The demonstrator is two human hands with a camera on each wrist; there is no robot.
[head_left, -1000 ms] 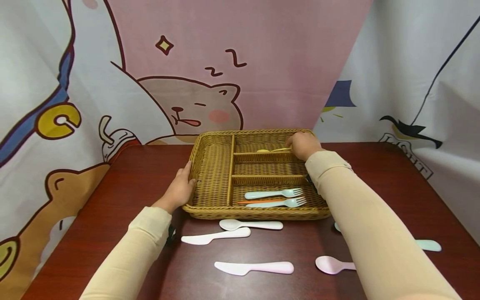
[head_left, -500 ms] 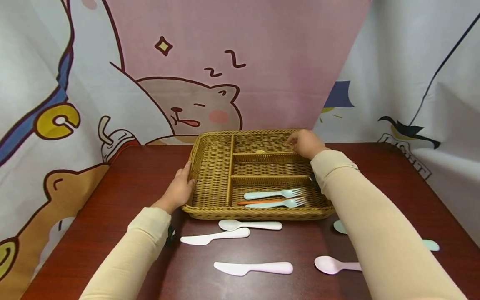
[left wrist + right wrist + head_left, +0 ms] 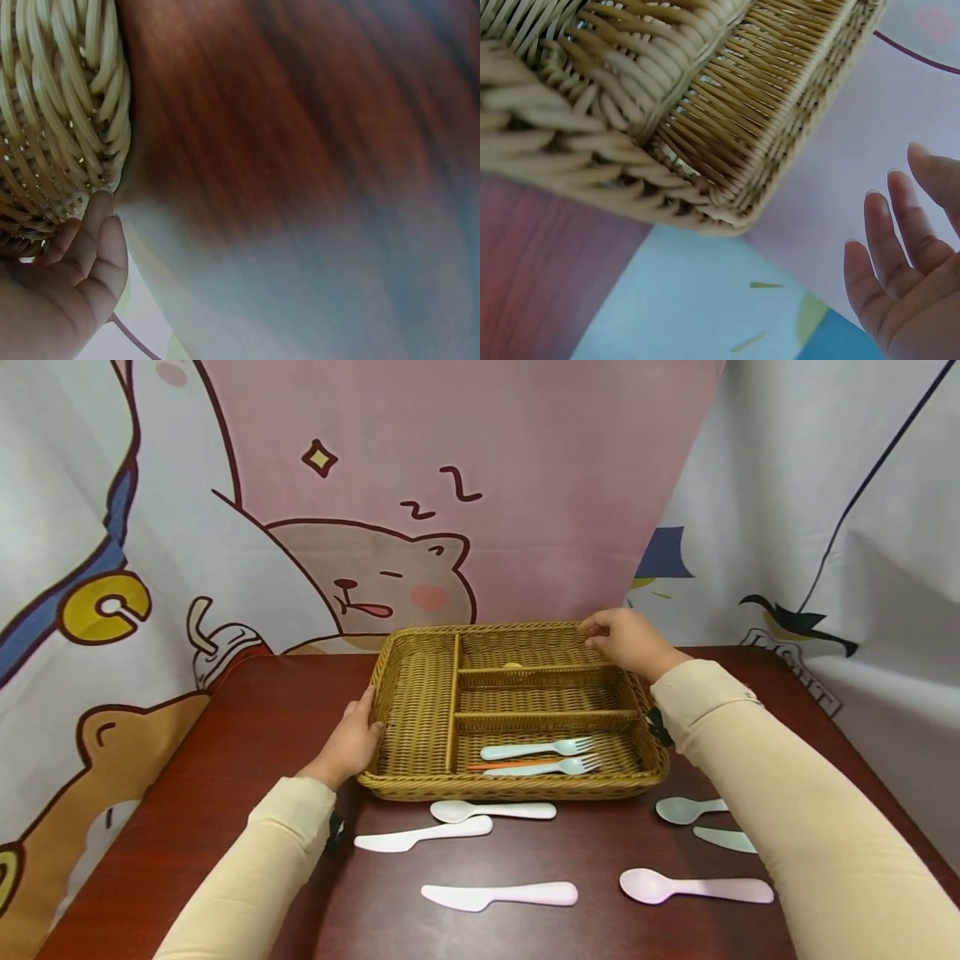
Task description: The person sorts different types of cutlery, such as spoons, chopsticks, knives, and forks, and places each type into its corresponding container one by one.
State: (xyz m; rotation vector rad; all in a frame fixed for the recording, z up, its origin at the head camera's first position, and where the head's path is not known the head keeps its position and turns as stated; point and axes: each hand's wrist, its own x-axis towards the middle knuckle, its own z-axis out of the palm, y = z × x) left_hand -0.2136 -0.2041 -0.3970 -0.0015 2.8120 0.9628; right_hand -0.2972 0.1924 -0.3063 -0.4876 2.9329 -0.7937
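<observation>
A woven basket tray (image 3: pixel 517 790) with several compartments sits on the table. My left hand (image 3: pixel 348 745) rests against its left side, fingers along the outer weave (image 3: pixel 60 112). Over the back right corner is my right hand (image 3: pixel 626 639), its fingers extended and nothing in them; the right wrist view puts the hand (image 3: pixel 911 277) beside the rim (image 3: pixel 780 161). In the back compartment, only the rounded yellow end of a utensil (image 3: pixel 512 666) shows above the divider. The front compartment holds two pale blue forks (image 3: pixel 536 748) and an orange utensil (image 3: pixel 510 766), partly covered.
Before the basket lie a white spoon (image 3: pixel 491 811), a white knife (image 3: pixel 423 835) and a pink knife (image 3: pixel 501 895). To the right are a pink spoon (image 3: pixel 693 887), a green spoon (image 3: pixel 686 810) and a green knife (image 3: pixel 723 839), partly under the right sleeve. A printed curtain (image 3: pixel 555 510) hangs behind.
My right hand has let go of the yellow utensil in the back compartment and moved right, its fingers spreading. The left hand stays at the basket's side.
</observation>
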